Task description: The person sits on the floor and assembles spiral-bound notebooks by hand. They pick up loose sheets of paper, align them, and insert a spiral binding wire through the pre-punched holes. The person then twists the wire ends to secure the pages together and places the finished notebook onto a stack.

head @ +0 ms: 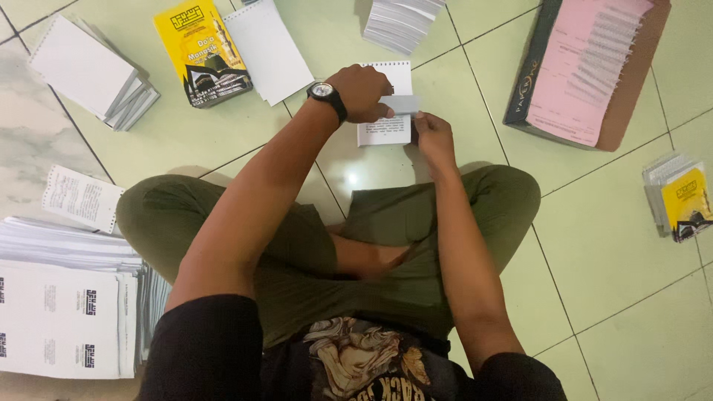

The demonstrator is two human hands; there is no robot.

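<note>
I sit cross-legged on a pale green tiled floor. My left hand (365, 90), with a wristwatch on the wrist, rests on a small white punched booklet (386, 130) lying in front of my knees and pinches a small grey card (403, 104). My right hand (432, 134) holds the lower right edge of the same booklet, fingers curled just under the grey card. The booklet's top edge shows a row of punched holes and its lower page carries printed text.
Yellow-covered booklets (200, 52) and white sheets (269, 48) lie at the far left. A paper stack (401, 22) sits ahead. A box with pink sheets and spiral coils (587, 67) is at the right. Printed stacks (63, 312) lie by my left knee; a yellow booklet pile (679, 197) lies far right.
</note>
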